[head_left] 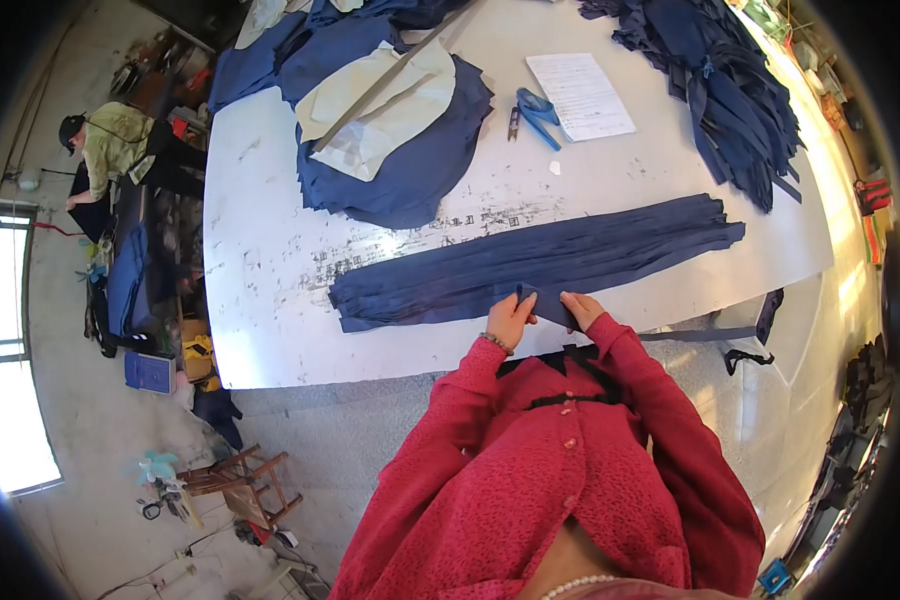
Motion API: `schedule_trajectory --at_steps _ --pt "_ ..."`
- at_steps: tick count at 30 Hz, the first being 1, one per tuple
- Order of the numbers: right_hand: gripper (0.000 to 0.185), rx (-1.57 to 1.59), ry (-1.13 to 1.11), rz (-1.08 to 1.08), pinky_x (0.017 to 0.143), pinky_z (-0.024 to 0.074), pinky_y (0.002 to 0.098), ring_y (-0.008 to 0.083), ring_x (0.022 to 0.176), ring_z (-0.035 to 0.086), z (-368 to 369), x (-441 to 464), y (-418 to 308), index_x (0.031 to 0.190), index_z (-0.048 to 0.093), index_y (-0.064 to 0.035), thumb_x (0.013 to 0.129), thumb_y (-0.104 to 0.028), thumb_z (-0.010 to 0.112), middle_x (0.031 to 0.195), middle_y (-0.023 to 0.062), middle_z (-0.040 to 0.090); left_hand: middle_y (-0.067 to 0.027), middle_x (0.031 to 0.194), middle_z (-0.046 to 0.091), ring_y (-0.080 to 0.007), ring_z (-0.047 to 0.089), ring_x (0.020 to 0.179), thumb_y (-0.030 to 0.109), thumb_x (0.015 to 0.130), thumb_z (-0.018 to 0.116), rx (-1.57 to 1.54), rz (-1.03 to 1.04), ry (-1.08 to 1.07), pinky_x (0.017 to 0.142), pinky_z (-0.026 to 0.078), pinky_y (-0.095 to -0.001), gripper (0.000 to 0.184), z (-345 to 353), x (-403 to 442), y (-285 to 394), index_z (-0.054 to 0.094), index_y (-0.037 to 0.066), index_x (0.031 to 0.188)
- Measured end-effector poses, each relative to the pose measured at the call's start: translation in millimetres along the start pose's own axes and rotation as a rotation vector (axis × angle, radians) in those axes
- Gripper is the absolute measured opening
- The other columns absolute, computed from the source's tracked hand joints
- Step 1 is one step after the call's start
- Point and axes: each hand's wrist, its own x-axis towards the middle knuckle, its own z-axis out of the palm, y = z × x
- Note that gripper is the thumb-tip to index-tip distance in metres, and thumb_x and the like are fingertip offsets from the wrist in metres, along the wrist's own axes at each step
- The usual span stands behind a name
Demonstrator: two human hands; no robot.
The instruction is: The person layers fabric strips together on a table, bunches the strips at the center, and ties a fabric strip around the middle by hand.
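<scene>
At the table's near edge, my left hand pinches a dark navy fabric strip. My right hand is closed on the same strip a little to the right, so a short span shows between both hands. Directly beyond them lies a long stack of navy fabric strips, stretched across the table from left to right. Where the held strip's ends lie is hard to make out. A loose navy band runs along the edge to the right of my right hand.
The white table carries a pile of navy cut pieces under a cream paper pattern. Blue-handled scissors rest beside a written sheet. More navy strips heap at far right. A person bends at the left; a wooden stool stands below.
</scene>
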Motion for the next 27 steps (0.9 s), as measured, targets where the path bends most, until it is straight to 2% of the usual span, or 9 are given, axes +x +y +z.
schedule_trajectory --at_steps 4,7,8,9,13,17,23,25,27 --pt "0.052 -0.198 0.129 -0.164 0.067 0.0439 0.0360 0.0266 0.071 0.058 -11.3 1.8 7.6 0.088 0.061 0.0015 0.089 -0.048 0.045 0.078 0.0160 0.061 -0.0014 0.067 0.060 -0.0094 0.058 0.058 0.026 0.092 0.055 -0.046 0.018 0.054 0.055 0.046 -0.0241 0.026 -29.9 4.0 10.8 0.060 0.002 0.085" --pt "0.052 -0.250 0.146 -0.107 0.063 0.0427 0.0360 0.0255 0.066 0.056 -26.6 -5.8 -7.6 0.083 0.061 0.0017 0.087 -0.049 0.048 0.072 0.0155 0.059 -0.0041 0.067 0.061 -0.0108 0.058 0.055 0.026 0.091 0.056 -0.001 0.036 0.149 0.052 0.046 -0.0238 0.028 -51.0 13.8 5.1 0.057 0.001 0.077" --pt "0.051 -0.235 0.167 -0.099 0.063 0.0422 0.0356 0.0245 0.065 0.055 -32.0 -9.4 -13.5 0.081 0.061 0.0017 0.087 -0.048 0.050 0.071 0.0149 0.059 -0.0066 0.056 0.058 -0.0117 0.058 0.051 0.029 0.091 0.056 0.063 0.043 0.203 0.048 0.043 -0.0266 0.037 -58.6 21.2 -6.3 0.051 0.001 0.068" --pt "0.051 -0.213 0.193 -0.082 0.062 0.0417 0.0352 0.0235 0.064 0.054 -35.1 -14.3 -16.8 0.080 0.061 0.0017 0.086 -0.048 0.052 0.069 0.0143 0.059 -0.0073 0.060 0.060 -0.0120 0.059 0.053 0.028 0.091 0.056 0.032 0.019 0.202 0.049 0.043 -0.0259 0.035 -61.5 18.7 6.7 0.051 0.002 0.067" --pt "0.046 -0.158 0.260 -0.035 0.061 0.0419 0.0326 0.0186 0.064 0.053 -55.0 -22.0 -10.4 0.079 0.061 -0.0005 0.084 -0.046 0.057 0.068 0.0104 0.059 -0.0059 0.070 0.063 -0.0113 0.058 0.054 0.023 0.093 0.051 -0.039 0.059 0.178 0.052 0.046 -0.0223 0.026 -78.7 22.3 17.4 0.059 -0.001 0.085" --pt "0.045 -0.104 0.253 -0.028 0.062 0.0429 0.0302 0.0159 0.064 0.054 -65.8 -28.4 -14.8 0.079 0.060 -0.0022 0.082 -0.047 0.059 0.068 0.0074 0.060 -0.0056 0.071 0.063 -0.0114 0.059 0.056 0.023 0.094 0.051 0.019 0.040 0.214 0.053 0.047 -0.0223 0.026 -100.7 28.6 18.9 0.060 -0.001 0.088" --pt "0.038 -0.050 0.270 -0.027 0.062 0.0437 0.0295 0.0159 0.065 0.056 -94.5 -38.0 -8.6 0.081 0.060 -0.0028 0.083 -0.041 0.061 0.070 0.0096 0.061 -0.0059 0.070 0.062 -0.0131 0.060 0.057 0.024 0.093 0.052 0.026 0.063 0.300 0.054 0.048 -0.0237 0.028 -103.2 43.5 42.6 0.059 -0.001 0.085" --pt "0.036 -0.099 0.342 -0.130 0.061 0.0431 0.0287 0.0142 0.064 0.054 -105.6 -38.8 -1.0 0.080 0.058 -0.0005 0.084 -0.036 0.060 0.066 0.0099 0.057 -0.0071 0.065 0.060 -0.0150 0.062 0.058 0.026 0.092 0.053 0.088 0.060 0.337 0.053 0.048 -0.0250 0.032 -102.0 47.7 40.4 0.056 -0.003 0.080" --pt "0.032 -0.142 0.267 -0.146 0.058 0.0383 0.0275 0.0095 0.063 0.044 -129.0 -37.6 8.3 0.075 0.054 -0.0008 0.086 -0.031 0.058 0.061 0.0050 0.047 -0.0085 0.062 0.058 -0.0156 0.062 0.056 0.028 0.091 0.054 0.257 -0.020 0.364 0.052 0.047 -0.0262 0.035 -93.8 49.1 49.7 0.053 -0.002 0.074"
